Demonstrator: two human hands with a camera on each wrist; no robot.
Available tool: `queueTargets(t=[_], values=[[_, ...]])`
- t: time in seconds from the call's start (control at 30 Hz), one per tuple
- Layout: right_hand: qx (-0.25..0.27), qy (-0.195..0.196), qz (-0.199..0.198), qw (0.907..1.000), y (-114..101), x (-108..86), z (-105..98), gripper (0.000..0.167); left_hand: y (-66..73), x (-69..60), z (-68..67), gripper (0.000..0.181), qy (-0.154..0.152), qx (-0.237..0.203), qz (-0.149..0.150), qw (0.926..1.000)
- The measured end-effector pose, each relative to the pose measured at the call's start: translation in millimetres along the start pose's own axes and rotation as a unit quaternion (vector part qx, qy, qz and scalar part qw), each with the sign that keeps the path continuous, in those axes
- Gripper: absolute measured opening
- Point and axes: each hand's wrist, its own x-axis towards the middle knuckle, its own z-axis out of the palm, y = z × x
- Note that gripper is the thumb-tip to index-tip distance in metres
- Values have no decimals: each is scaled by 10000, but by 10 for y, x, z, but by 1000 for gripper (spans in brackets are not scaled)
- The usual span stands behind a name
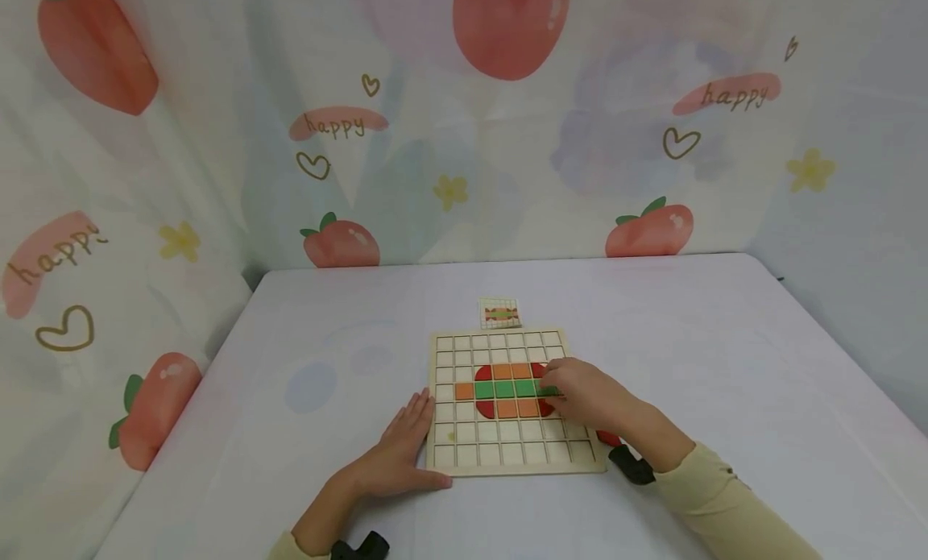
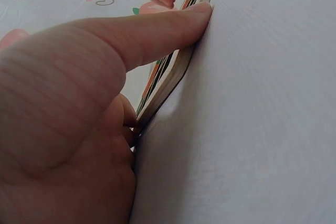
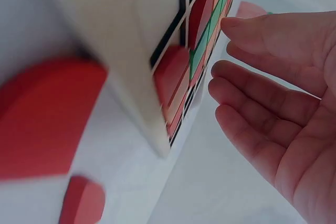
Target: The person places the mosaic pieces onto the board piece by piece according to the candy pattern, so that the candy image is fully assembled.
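Observation:
A wooden grid board [image 1: 518,469] lies on the table, with red, orange and green pieces set in its middle squares. Green squares [image 1: 503,389] form a row between two rows of orange squares with rounded red corner pieces [image 1: 484,408]. My left hand [image 1: 395,455] steadies the board, fingers straight along its left edge and thumb [image 2: 168,32] at the near edge. Over the right end of the pattern hovers my right hand [image 1: 590,395]; in the right wrist view its loosely bent fingers [image 3: 252,114] appear to hold nothing. It partly covers the pieces there.
Behind the board lies a small pattern card [image 1: 501,312] with a similar coloured design. Loose red pieces [image 3: 47,119] lie on the white-covered table beside the board's right edge. A printed cloth [image 1: 493,157] hangs behind the table.

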Motion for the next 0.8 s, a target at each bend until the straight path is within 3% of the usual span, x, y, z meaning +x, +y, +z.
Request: queueTargets(t=[0.13,0.3,0.4,0.8], values=[[10,0,141,9999,79,-79,-37,16,-7,8,5,111,-1,34,11,10000],[270,-182,663,9973,119,-166,-87,8,-16,5,6,111,31,56,28,10000],[329,-235,859,9955,158,-233,-118,11,-8,5,1,110,49,0,68,10000],[260,-332,795,9959,298,-445,-162,16,-4,3,0,111,52,43,64,10000]])
